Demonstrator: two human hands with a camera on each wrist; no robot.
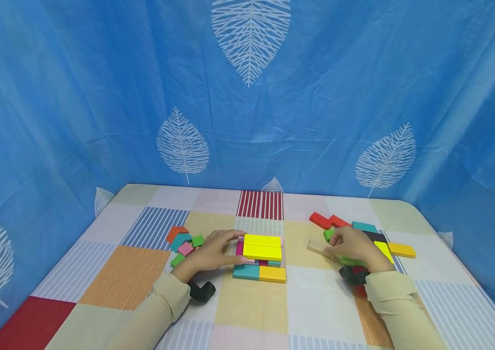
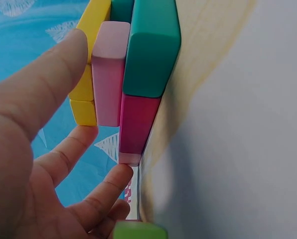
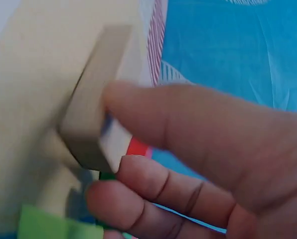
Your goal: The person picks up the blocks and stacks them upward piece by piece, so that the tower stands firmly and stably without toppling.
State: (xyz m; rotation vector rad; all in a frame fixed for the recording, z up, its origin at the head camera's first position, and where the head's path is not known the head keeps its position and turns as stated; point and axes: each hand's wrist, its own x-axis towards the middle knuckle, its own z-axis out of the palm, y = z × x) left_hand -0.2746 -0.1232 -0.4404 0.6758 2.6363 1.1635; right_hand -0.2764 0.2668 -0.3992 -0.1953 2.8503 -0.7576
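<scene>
Hands [image 1: 212, 253] on checkered tablecloth [image 1: 125, 277] (blue leaf curtain [image 1: 247, 97] bkgd).

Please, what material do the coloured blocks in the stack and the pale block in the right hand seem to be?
The stacked blocks look like painted wood: flat matte colour, softly rounded edges, though plastic is possible. The pale block, pinched by the right hand, looks like bare, unpainted wood in a dull beige; grain is too blurred to confirm.

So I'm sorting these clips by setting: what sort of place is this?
Probably a makeshift indoor recording booth rather than a lived-in room: a blue leaf-print curtain closes off every side, and a table with a checked patchwork cloth carries only coloured wooden blocks, which the left hand and right hand handle.
</scene>
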